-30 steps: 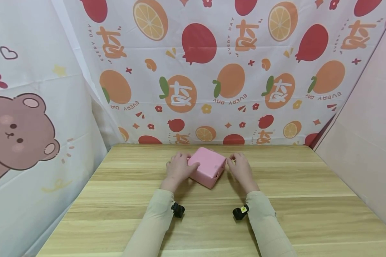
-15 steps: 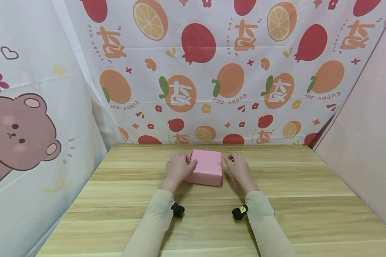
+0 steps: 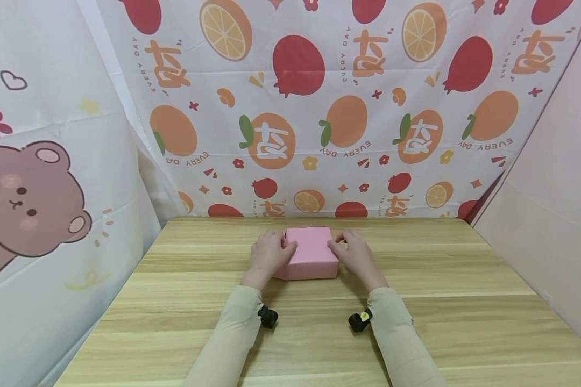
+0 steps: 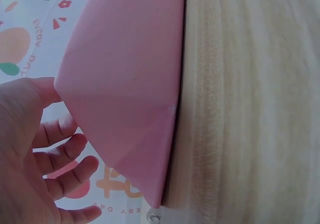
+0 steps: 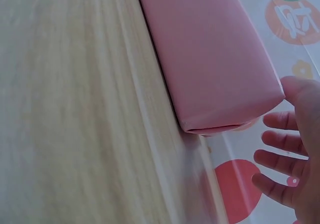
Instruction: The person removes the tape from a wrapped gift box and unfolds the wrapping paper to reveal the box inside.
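A box wrapped in pink paper lies on the table between both hands, its long front side toward me. My left hand is at its left end. In the left wrist view, the left thumb touches a corner of the paper and the other fingers hang loosely bent beside a slanting, creased flap. At the right end, my right hand touches the top corner with its thumb. Its other fingers are spread, apart from the box. A folded seam shows at that end.
Light wood-grain table reaches to a fruit-print cloth hanging behind the box. A white cloth with a bear print hangs on the left, and a plain pale cloth on the right.
The box has turned counterclockwise from a corner-on position until its front side faces me. My right hand has moved slightly left, bringing its thumb onto the box. The left hand has hardly moved.
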The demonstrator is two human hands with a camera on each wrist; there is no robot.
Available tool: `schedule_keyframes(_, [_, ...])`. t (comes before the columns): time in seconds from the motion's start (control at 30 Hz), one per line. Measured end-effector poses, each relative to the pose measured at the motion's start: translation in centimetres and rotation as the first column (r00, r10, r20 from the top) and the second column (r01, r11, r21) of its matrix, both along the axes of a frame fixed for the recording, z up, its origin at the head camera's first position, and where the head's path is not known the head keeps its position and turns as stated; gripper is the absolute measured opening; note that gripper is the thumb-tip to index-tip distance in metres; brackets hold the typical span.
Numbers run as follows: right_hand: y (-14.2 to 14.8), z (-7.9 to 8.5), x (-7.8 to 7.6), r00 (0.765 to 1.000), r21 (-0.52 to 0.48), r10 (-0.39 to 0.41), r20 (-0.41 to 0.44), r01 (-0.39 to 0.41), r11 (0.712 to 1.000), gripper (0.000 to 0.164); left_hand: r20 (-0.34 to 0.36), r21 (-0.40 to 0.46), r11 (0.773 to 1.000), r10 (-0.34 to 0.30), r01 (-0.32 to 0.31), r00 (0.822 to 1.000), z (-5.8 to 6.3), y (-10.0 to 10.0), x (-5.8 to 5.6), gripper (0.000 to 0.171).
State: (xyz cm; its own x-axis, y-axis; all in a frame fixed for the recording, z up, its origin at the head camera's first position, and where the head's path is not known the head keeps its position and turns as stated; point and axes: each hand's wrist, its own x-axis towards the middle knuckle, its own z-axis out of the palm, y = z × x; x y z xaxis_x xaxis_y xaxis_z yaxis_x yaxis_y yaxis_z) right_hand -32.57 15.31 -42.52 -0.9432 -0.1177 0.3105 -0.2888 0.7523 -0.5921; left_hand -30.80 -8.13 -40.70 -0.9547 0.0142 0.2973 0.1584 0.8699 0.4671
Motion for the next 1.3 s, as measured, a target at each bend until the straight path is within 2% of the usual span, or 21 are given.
schedule_keyframes(0.13, [-0.2, 0.0, 0.1, 0.999, 0.017, 0.019, -0.028, -0.019, 1.0, 0.03, -0.004, -0.004, 1.0, -0.007, 0.007, 1.0, 0.0, -0.1, 0.0, 0.039])
schedule_keyframes(0.4, [-0.7, -0.1, 0.0, 0.998, 0.006, -0.008, -0.055, 0.008, 1.0, 0.022, 0.002, -0.022, 1.0, -0.016, 0.016, 1.0, 0.0, -0.1, -0.2, 0.039])
schedule_keyframes(0.63, [-1.2, -0.2, -0.2, 0.989, 0.012, 0.049, -0.141, -0.047, 0.999, 0.011, 0.001, -0.016, 0.999, -0.033, 0.033, 0.999, -0.1, -0.2, -0.3, 0.038])
schedule_keyframes(0.8, [-1.4, -0.2, -0.3, 0.99, 0.031, 0.058, -0.131, -0.055, 0.998, 0.012, 0.01, -0.008, 0.999, -0.04, 0.04, 0.999, 0.0, -0.3, -0.3, 0.038])
schedule_keyframes(1.1, [-1.5, -0.2, -0.4, 0.993, 0.097, 0.029, -0.117, -0.018, 0.995, 0.015, 0.038, 0.005, 0.999, -0.037, 0.037, 0.999, 0.0, -0.2, -0.3, 0.038])
schedule_keyframes(1.3, [-1.4, -0.1, -0.3, 0.991, 0.103, 0.004, -0.137, 0.011, 0.995, 0.017, 0.039, 0.014, 0.999, -0.041, 0.04, 0.998, -0.1, -0.2, -0.4, 0.038])
